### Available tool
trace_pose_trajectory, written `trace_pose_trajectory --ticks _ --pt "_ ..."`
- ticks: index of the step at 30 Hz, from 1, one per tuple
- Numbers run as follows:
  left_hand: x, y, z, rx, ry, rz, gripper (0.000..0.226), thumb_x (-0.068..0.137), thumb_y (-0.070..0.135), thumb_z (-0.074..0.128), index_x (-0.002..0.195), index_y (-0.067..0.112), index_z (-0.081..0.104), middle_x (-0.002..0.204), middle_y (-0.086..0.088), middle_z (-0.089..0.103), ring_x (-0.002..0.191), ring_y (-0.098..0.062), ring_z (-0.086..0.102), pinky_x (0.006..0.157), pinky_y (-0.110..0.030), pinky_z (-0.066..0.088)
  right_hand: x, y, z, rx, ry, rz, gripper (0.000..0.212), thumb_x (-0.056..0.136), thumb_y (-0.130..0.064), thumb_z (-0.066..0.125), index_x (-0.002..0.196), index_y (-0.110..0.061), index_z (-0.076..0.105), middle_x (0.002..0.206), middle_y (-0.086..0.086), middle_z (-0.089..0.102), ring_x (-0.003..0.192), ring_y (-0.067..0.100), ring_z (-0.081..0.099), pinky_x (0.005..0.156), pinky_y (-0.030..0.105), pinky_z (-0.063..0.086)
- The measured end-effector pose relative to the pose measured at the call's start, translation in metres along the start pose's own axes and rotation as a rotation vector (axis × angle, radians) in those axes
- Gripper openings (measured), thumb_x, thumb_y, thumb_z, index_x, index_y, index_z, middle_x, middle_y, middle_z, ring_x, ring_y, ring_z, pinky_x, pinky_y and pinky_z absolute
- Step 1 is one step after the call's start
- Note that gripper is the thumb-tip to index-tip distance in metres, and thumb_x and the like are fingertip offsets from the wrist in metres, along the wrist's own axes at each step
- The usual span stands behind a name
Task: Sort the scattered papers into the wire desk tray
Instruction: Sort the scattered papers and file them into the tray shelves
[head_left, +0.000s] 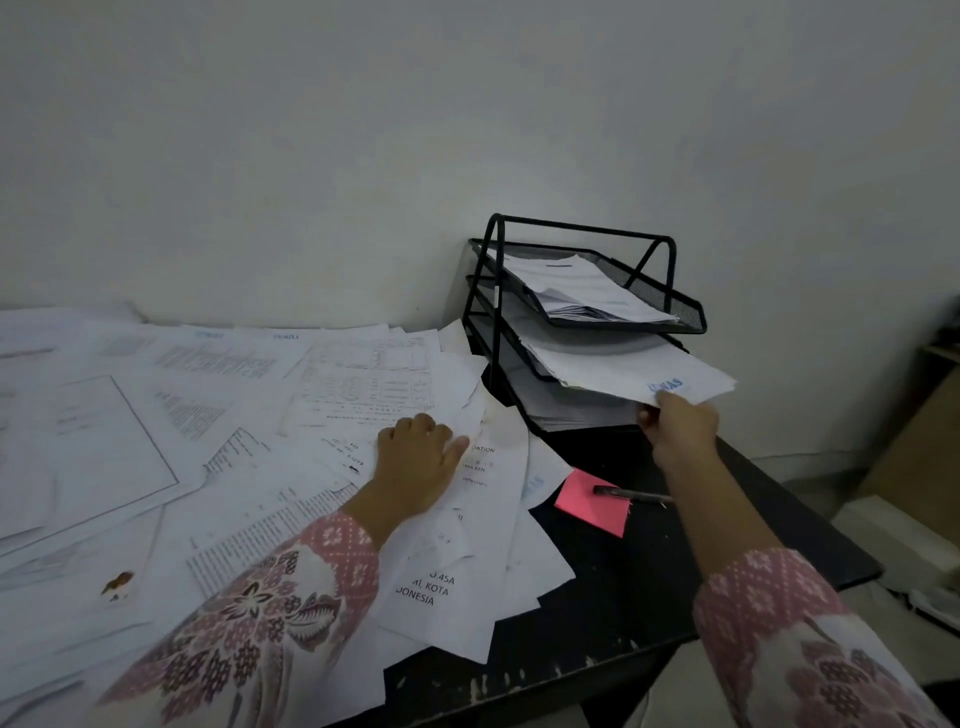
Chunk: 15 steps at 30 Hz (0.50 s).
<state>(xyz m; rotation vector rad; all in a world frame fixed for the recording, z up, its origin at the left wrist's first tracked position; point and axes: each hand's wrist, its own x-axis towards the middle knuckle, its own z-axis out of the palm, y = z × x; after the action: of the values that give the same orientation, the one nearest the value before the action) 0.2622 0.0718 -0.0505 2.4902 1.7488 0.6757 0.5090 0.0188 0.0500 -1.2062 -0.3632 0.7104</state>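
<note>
1. Here, my right hand (680, 423) pinches the near edge of a white sheet (636, 370) with blue print — it lies half inside the middle tier of the black wire desk tray (571, 322), which stands at the desk's far right corner.
2. My left hand (415, 462) rests flat, fingers loosely bent, on the scattered papers (218, 415) covering the desk's left and middle.
3. A pink note (589, 501) and a pen (631, 494) lie on the bare black desk (649, 571) near its right edge — the pen overlaps the note.
</note>
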Motion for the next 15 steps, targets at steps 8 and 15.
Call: trace_pose_trajectory --ticks 8,15 --pt "-0.001 -0.008 0.014 0.027 0.05 0.028 0.087 0.067 0.062 0.003 0.127 0.021 0.052 0.13 0.0 0.047 0.12 -0.021 0.042 0.103 -0.038 0.025 0.039 -0.002 0.013 -0.177 -0.054 0.058 0.011 0.093 -0.011 0.036 0.085 -0.012 0.044 0.068 0.005 0.045 0.036 0.01 0.041 0.035 0.012 0.026" --pt "0.001 -0.01 0.017 0.029 0.043 0.028 0.071 0.078 0.058 0.016 0.127 0.021 0.051 0.13 0.0 0.046 0.121 -0.021 0.041 0.105 -0.037 0.023 0.053 -0.015 0.029 0.016 -0.079 0.019 0.018 0.094 0.008 0.043 0.082 -0.007 0.044 0.077 0.01 0.048 0.057 0.016 0.05 0.038 0.016 0.044"
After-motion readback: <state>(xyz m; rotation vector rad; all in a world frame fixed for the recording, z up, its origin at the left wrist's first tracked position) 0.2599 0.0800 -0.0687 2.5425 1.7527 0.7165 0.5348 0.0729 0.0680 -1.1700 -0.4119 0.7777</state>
